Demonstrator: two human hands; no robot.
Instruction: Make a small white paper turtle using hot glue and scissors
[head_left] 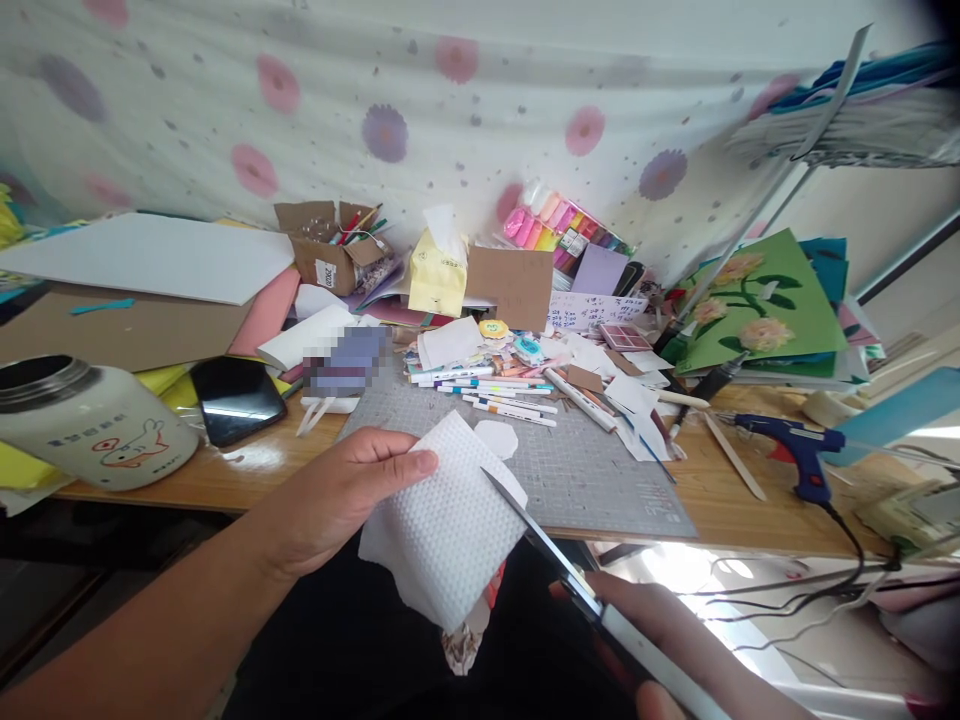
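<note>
My left hand (337,490) pinches a white sheet with a dimpled texture (450,520), like an embossed paper towel, between thumb and fingers. The sheet is held up in front of the table's edge, over my dark-clothed lap. My right hand (637,630) grips a pair of scissors (555,555), with one blade lying over the sheet's right edge and the other blade largely hidden. Just behind the sheet, a small white many-sided paper piece (496,440) lies on the grey cutting mat (600,490). Below the sheet, something crumpled and brownish-white (463,650) shows in part.
Several markers (510,408) and paper scraps (634,400) lie across the mat. At right are a blue glue gun (802,445) with cables and a green flower picture (757,300). A wide-mouthed bottle (97,430) and a phone (236,400) stand and lie at left.
</note>
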